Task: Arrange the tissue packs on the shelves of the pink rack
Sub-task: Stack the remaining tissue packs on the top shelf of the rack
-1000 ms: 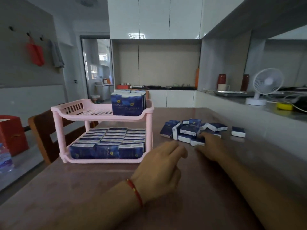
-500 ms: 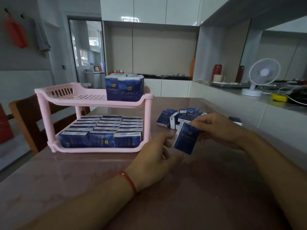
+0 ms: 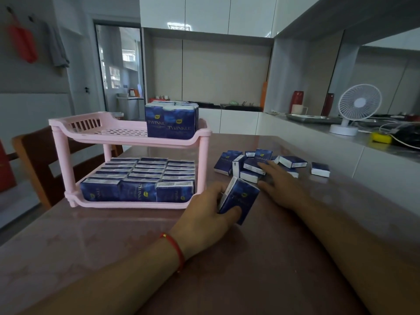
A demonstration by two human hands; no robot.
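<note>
Left hand (image 3: 205,214) gripping a blue "TWINKLE" tissue pack (image 3: 239,200), right hand (image 3: 280,185) fingers spread on loose packs (image 3: 252,163)

Home kitchen-diner, wall cabinets (image 3: 204,12), countertop (image 3: 318,130), desk fan (image 3: 356,108), dining table (image 3: 227,258)

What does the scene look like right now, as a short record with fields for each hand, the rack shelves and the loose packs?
left hand: grips one blue tissue pack just above the table
right hand: fingers straight, reaching onto the loose packs
pink rack: two shelves
lower shelf: filled with rows of packs
upper shelf: a few upright packs at its right end, rest bare
loose packs: scattered heap right of the rack
</note>
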